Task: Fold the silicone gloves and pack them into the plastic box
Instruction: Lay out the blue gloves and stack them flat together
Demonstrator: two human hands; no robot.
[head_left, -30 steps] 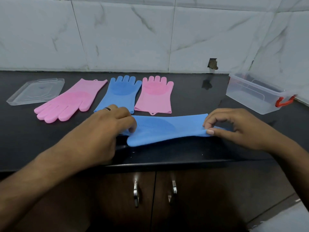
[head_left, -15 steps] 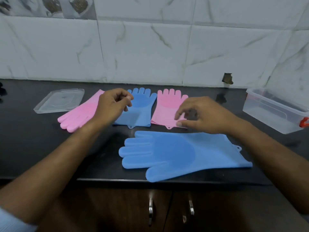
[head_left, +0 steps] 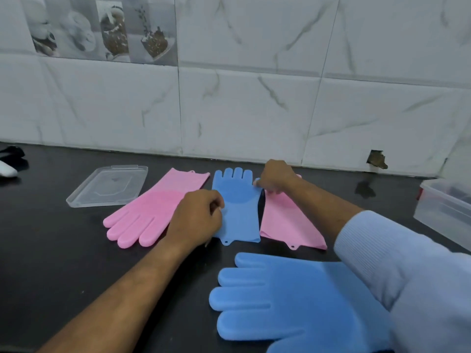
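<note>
Here the left hand (head_left: 197,219) is pinching the far blue glove (head_left: 238,207) at its near-left edge, the right hand (head_left: 275,178) at its thumb; its length is running away between both grips.

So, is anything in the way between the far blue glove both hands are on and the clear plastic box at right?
Only the pink silicone glove, lying flat just right of the far blue silicone glove; beyond it, bare black counter up to the clear plastic box. Left hand and right hand already pinch its edges.
</note>
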